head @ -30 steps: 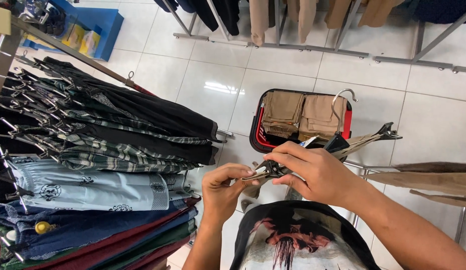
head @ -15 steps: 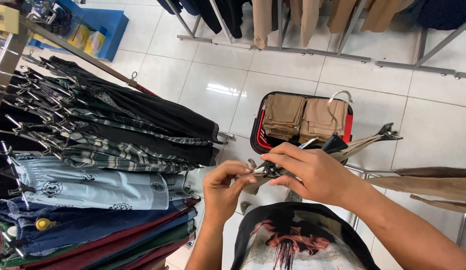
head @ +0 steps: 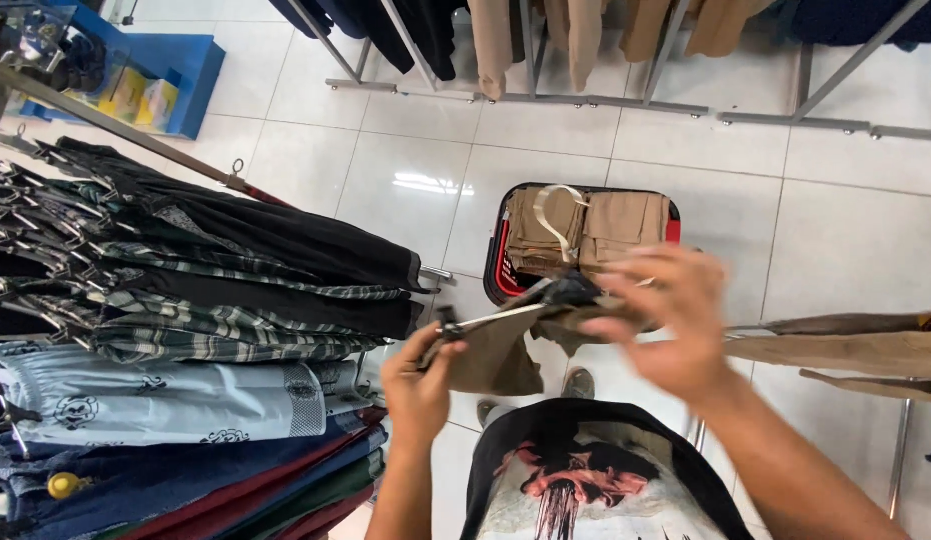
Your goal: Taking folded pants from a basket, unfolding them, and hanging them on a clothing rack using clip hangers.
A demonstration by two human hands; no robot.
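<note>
My left hand (head: 417, 385) pinches one end clip of a metal clip hanger (head: 490, 322), fingers closed tight on it so the bar stays level in front of my chest. My right hand (head: 670, 320), blurred, curls loosely over the other end, where soft tan folded trousers (head: 500, 355) drape from the bar; I cannot tell how firmly it grips. Below on the glossy white tiled floor (head: 405, 180) sits a red basket (head: 497, 262) holding more folded tan cloth. A rack of checked and dark garments (head: 245, 290) hangs just to my left.
</note>
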